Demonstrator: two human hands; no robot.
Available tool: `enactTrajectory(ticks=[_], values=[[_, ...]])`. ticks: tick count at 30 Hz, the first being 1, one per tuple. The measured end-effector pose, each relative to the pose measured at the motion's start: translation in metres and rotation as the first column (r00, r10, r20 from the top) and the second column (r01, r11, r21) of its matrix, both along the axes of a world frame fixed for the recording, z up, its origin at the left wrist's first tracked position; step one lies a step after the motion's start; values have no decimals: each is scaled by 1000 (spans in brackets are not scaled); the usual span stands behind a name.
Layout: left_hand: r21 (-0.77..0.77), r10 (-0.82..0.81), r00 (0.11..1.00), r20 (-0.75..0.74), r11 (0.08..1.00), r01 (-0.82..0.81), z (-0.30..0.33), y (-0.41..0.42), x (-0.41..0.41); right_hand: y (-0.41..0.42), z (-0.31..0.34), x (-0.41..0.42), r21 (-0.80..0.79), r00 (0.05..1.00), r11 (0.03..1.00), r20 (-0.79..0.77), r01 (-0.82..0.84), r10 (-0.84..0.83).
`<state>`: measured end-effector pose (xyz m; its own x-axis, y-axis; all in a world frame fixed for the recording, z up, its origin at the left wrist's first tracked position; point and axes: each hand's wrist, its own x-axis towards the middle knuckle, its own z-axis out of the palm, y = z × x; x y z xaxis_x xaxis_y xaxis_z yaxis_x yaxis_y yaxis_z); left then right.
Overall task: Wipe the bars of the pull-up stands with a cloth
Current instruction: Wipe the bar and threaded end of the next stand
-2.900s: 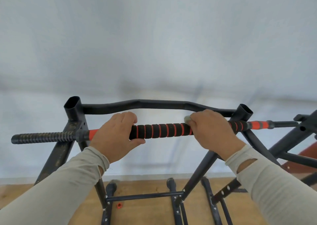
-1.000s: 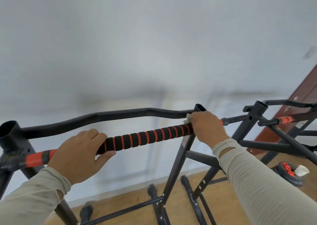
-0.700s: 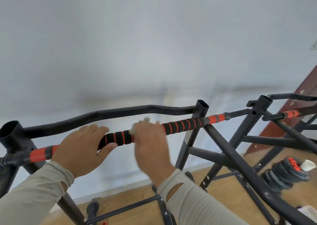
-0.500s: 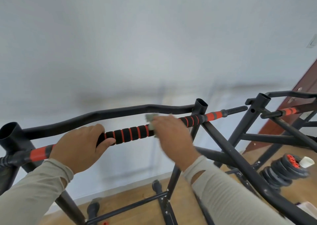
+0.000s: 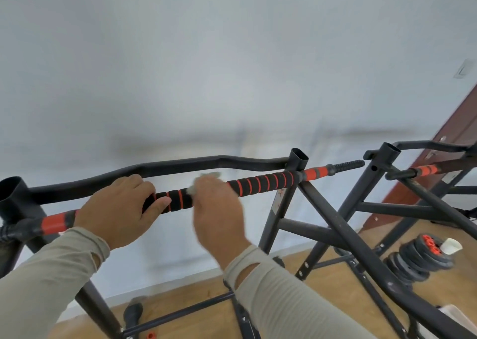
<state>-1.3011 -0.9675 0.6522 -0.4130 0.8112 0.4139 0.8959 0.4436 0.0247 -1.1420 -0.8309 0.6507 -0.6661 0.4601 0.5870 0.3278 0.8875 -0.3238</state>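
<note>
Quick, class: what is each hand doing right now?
Left hand: grips the foam-padded bar.
Right hand: holds the cloth against that bar.

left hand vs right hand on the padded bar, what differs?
The left hand grips the striped padded bar bare, near its left end; the right hand holds a pale cloth against the bar, closer to mid-bar. The left hand looks sharp, the right hand motion-blurred. Both wrap over the same bar from above, in beige sleeves.
</note>
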Motion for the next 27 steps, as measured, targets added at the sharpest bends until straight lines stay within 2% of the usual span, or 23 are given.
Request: enactTrajectory(ticks=[3, 5, 8, 10, 12, 15, 19, 22, 24, 27], values=[[-5, -52, 997, 63, 999, 52, 4, -7, 0, -11, -1, -10, 80, 977, 974, 44, -213, 210], [-76, -44, 995, 92, 996, 51, 6, -16, -3, 12, 3, 2, 157, 968, 955, 37, -251, 249], [-28, -29, 997, 69, 999, 31, 3, -39, -12, 63, 12, 34, 212, 992, 974, 110, -86, 64], [48, -15, 992, 124, 999, 10, 1, -53, -16, 99, 21, 57, 215, 952, 976, 293, 23, -87], [81, -13, 984, 179, 997, -2, 0, -59, -14, 120, 27, 72, 211, 913, 963, 334, 168, -232], [87, -4, 983, 185, 996, -12, -2, -59, -12, 104, 25, 68, 29, 937, 952, 166, 306, -306], [94, 11, 986, 166, 995, -27, -3, -59, -14, 38, -5, 15, 80, 991, 989, 29, 127, -130], [61, 28, 992, 122, 998, -36, -6, -57, -14, -34, -15, -39, 99, 989, 986, -41, -137, 142], [64, 40, 989, 144, 997, -50, -8, -57, -15, -75, -17, -65, 133, 964, 956, 7, -263, 264], [90, 62, 984, 168, 993, -78, -6, -55, -17, -84, -12, -77, 140, 939, 929, 99, -342, 331]])
